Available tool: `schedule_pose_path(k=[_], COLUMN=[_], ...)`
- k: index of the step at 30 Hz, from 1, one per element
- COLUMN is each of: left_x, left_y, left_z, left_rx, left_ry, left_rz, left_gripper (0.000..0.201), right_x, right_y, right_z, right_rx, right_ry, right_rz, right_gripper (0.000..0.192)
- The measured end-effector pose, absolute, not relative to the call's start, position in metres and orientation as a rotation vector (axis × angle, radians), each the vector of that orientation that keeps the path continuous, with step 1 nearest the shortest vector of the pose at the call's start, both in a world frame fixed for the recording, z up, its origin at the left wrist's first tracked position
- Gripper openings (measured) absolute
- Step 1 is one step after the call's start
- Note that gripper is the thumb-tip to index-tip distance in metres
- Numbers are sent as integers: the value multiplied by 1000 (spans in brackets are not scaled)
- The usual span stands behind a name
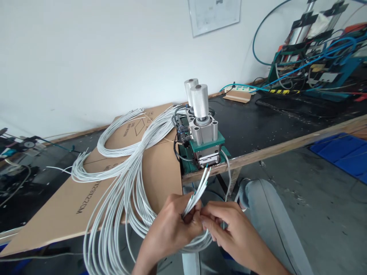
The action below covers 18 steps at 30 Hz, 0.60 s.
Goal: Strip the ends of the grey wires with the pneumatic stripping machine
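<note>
My left hand (174,225) is closed around a small bunch of white cable ends (197,193), which stick up past the thumb with green tips showing. Close against it, my right hand (226,225) has its thumb and fingers pinched together beside the bunch; what lies between them, if anything, is hidden. Long loops of white cable (140,160) run from the cardboard over its edge and hang below my hands. Just beyond the cable ends stands a small pneumatic press (204,126) with two knurled metal cylinders on a green base.
Flattened cardboard (160,183) covers the left part of the black table (243,122). Air-tube machinery (309,49) stands at the far right, near a power strip (241,88). More equipment (25,145) is at the left. A blue sheet (341,154) lies on the floor.
</note>
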<state>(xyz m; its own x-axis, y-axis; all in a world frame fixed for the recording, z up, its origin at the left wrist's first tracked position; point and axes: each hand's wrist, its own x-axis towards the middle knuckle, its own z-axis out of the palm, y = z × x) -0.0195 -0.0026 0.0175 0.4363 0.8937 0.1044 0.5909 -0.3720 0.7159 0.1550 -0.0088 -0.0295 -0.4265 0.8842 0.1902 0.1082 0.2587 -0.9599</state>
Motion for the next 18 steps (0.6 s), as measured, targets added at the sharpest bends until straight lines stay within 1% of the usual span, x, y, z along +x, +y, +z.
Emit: schedule_pose_path(k=[2,5,7,9,12,15,18], left_x=[-17,-18,-21,-24,-29,-30,-31], left_y=[-2,-2,-3,-3,-3,-2,-2], left_z=[18,14,9,4,-2,-6,-8], left_rx=[2086,1900,1720,1563,1421,1424,1440], left_ry=[1279,1302,1279,1222,1167,1206,1246], left_rz=[670,718,772,841,921,962,965], left_gripper=[26,23,22,21,27,34,36], right_x=[153,140,126,111,96,91,91], right_y=[-9,-10,-11,-12,-11,-11,-10], right_z=[-34,-48,-59,-67,-70,-70,-72], right_rx=[-888,-751,-629,-527,-436,-418,-446], right_ry=[-1672,-1347,-1103,-909,-723,-682,-695], right_rz=[1311,1668,1808,1835,1815,1811,1805], right_gripper=[38,38,40,40,36,36,37])
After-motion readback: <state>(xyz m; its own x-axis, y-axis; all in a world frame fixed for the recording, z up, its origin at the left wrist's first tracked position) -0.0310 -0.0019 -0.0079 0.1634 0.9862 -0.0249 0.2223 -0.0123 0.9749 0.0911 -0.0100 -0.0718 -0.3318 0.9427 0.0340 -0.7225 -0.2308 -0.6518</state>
